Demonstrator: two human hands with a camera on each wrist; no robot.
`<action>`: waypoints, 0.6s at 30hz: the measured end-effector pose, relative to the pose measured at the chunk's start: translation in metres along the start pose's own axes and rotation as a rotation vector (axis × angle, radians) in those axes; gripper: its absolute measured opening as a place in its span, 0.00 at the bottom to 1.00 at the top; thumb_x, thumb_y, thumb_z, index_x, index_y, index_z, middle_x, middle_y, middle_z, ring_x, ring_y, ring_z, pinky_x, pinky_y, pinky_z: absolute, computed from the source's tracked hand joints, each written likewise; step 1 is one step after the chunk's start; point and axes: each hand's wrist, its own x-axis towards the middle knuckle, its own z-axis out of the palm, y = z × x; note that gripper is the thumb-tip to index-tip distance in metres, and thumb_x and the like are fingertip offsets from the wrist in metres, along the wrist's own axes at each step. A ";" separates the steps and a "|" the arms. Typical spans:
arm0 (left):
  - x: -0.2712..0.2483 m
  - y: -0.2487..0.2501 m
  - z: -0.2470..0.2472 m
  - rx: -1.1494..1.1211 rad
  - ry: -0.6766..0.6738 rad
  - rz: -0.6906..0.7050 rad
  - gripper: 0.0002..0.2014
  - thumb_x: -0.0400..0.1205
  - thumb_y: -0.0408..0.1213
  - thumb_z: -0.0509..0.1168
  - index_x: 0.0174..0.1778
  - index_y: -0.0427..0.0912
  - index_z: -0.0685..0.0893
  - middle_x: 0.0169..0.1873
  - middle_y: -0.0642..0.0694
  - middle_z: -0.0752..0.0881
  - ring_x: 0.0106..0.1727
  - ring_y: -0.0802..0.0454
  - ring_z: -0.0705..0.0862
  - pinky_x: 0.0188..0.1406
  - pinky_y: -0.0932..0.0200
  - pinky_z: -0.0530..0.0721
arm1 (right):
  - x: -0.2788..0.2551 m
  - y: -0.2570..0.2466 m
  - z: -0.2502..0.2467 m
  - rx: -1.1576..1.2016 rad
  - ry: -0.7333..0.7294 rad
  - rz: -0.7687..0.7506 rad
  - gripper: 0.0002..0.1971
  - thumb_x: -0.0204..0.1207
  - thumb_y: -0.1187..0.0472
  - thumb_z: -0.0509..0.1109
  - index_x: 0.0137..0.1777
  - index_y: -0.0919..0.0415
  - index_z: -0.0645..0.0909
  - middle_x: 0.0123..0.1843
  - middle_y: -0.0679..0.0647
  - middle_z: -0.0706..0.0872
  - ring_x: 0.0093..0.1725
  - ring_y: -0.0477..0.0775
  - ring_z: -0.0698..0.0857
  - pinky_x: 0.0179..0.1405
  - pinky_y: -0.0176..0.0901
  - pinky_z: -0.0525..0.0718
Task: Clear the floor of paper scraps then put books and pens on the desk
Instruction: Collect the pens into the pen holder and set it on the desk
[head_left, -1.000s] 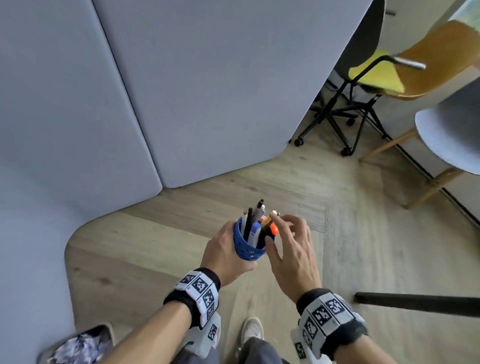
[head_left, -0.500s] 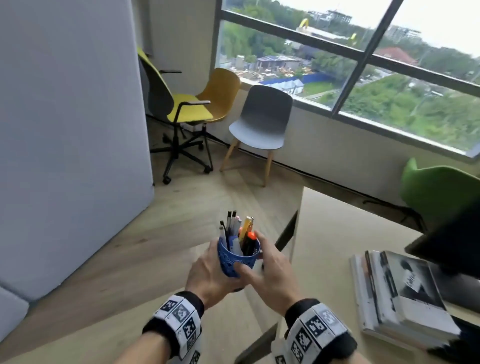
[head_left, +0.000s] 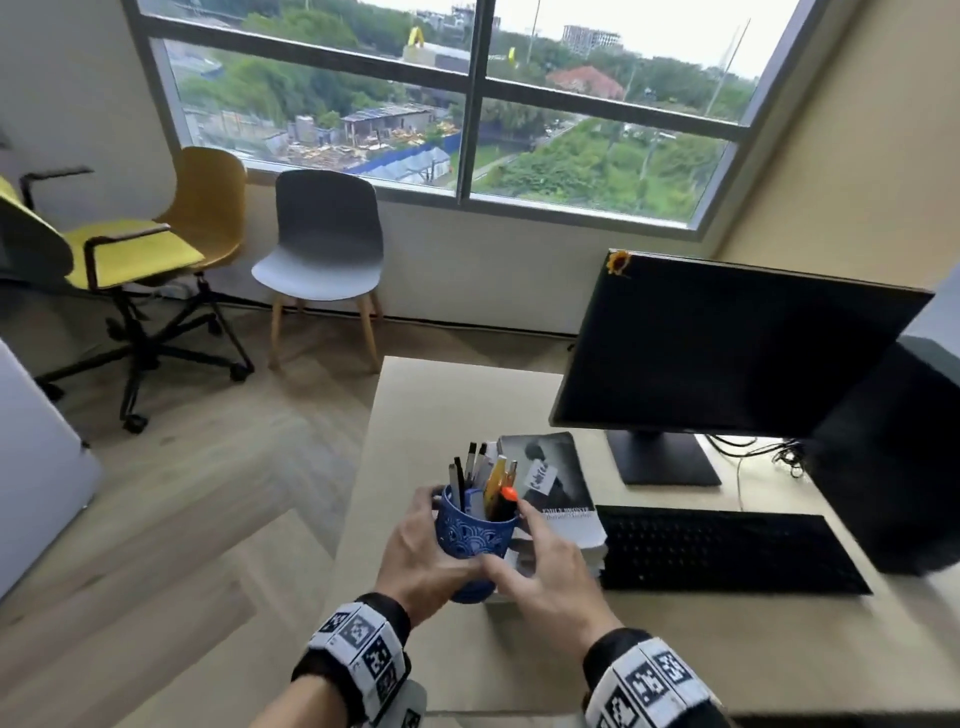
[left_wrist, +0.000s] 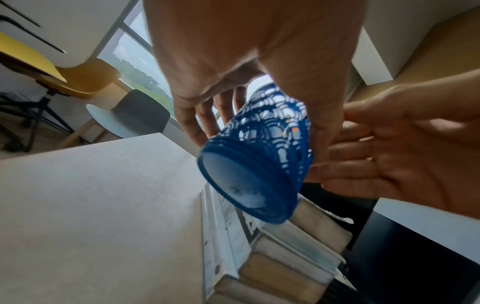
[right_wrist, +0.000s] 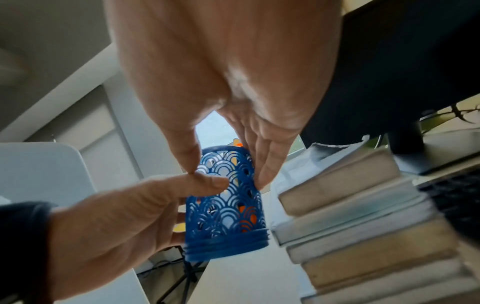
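Holding the blue pen cup (head_left: 474, 540) with both hands, the person has it up in the air over the desk (head_left: 447, 395), near the desk's left edge and just beside the stack of books (head_left: 558, 499). The left hand (head_left: 415, 553) is wrapped round the cup's left side, thumb in front. The right hand (head_left: 545, 577) has its fingers (right_wrist: 262, 174) laid nearly straight along the right side, thumb tip by the left thumb. So the cup sits between the two palms, its bottom bare and touching nothing. The cup looks a bit tipped. If it tips more, the pens (head_left: 483, 478) could slide out and fall to the floor. If it comes down too close to the books, its bottom may catch the stack and wobble. It could also land too near the desk's edge and drop off.
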 end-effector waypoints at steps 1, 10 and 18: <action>0.003 0.001 -0.003 0.014 0.012 -0.005 0.41 0.55 0.51 0.84 0.62 0.54 0.71 0.49 0.59 0.84 0.48 0.67 0.85 0.48 0.66 0.87 | 0.004 -0.001 0.002 0.035 -0.010 0.003 0.35 0.73 0.52 0.74 0.79 0.46 0.64 0.63 0.37 0.79 0.63 0.35 0.80 0.60 0.21 0.78; 0.052 -0.025 -0.035 0.174 0.079 -0.101 0.41 0.50 0.50 0.80 0.60 0.58 0.71 0.44 0.59 0.86 0.45 0.66 0.86 0.49 0.60 0.87 | 0.064 -0.013 0.034 0.011 -0.089 -0.020 0.32 0.74 0.51 0.72 0.78 0.47 0.66 0.67 0.45 0.82 0.65 0.41 0.80 0.69 0.36 0.78; 0.118 -0.056 -0.012 0.146 0.050 -0.171 0.39 0.53 0.47 0.79 0.59 0.55 0.69 0.45 0.55 0.87 0.46 0.54 0.87 0.50 0.56 0.87 | 0.082 0.013 -0.016 -0.319 0.134 -0.041 0.18 0.77 0.55 0.70 0.67 0.54 0.79 0.66 0.46 0.81 0.64 0.43 0.79 0.68 0.36 0.75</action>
